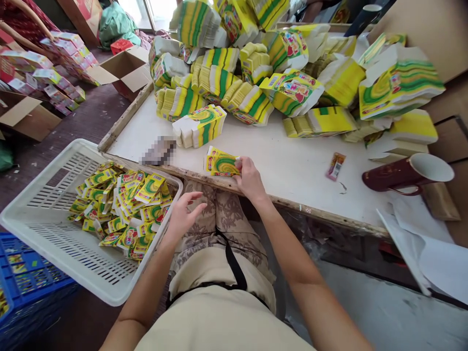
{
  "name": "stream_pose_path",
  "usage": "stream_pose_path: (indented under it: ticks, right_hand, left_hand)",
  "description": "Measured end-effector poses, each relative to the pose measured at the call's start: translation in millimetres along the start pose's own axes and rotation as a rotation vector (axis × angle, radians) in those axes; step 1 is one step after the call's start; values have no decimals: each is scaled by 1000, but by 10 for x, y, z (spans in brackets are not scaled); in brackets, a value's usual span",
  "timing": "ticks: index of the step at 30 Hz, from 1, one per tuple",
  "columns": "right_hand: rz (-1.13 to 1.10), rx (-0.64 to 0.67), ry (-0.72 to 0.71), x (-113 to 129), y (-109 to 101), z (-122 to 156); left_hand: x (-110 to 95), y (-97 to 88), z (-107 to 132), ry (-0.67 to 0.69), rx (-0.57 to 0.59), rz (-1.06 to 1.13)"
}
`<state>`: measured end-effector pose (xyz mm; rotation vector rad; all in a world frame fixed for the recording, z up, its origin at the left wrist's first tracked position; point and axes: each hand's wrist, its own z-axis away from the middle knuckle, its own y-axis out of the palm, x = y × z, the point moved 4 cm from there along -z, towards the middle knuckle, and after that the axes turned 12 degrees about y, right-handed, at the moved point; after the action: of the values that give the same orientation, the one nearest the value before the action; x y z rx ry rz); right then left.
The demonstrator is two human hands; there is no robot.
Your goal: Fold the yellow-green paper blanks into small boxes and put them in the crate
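Observation:
My right hand (pixel 250 181) pinches the right end of a few flat yellow-and-green printed cartons (pixel 222 163), slightly fanned, above the table's front edge. Over my lap, beside the basket's rim, my left hand (pixel 185 213) has its fingers apart and holds nothing. A white plastic basket (pixel 86 263) stands to the left, with many small yellow-and-green packets (pixel 126 209) heaped in it. Just behind the held cartons, a short stack of yellow cartons (pixel 204 124) lies on the white tabletop (pixel 278 151).
Bundles of flat cartons (pixel 234 73) pile up along the table's back. A maroon mug (pixel 402 173) lies or leans at the right, near a small sachet (pixel 335 166). A blue crate (pixel 32 282) stands below the basket. An open cardboard box (pixel 124 70) sits on the floor beyond.

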<state>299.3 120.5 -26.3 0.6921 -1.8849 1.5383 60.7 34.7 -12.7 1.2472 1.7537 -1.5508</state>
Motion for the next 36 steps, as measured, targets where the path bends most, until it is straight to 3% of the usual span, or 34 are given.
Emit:
stream_pose_path:
  ticks: [6,12,17,23,27,30,32,36]
  right_hand:
    - [-459,-23,137,160,-129,110]
    - [-769,410,170,496,18,564]
    - [-930,310,267,562,129,844]
    - [-735,182,288,597,152,944]
    - [-778,207,307,554,158,928]
    - [-879,282,291,550,174,932]
    - [-921,356,261,593,192,961]
    - [-919,486,203,741,246,1061]
  left_hand:
    - [-69,350,-174,-96,-2,435]
    - [-260,455,-403,-53,-339,761]
    - [-395,334,-303,148,-454,528]
    - [-304,320,-145,338,-400,267]
    - [-316,390,-173,160,-435,468]
    - [-375,431,-248,24,-388,619]
    - [-402,408,-306,-7,-384,633]
    - [-371,280,-378,-1,-535,612]
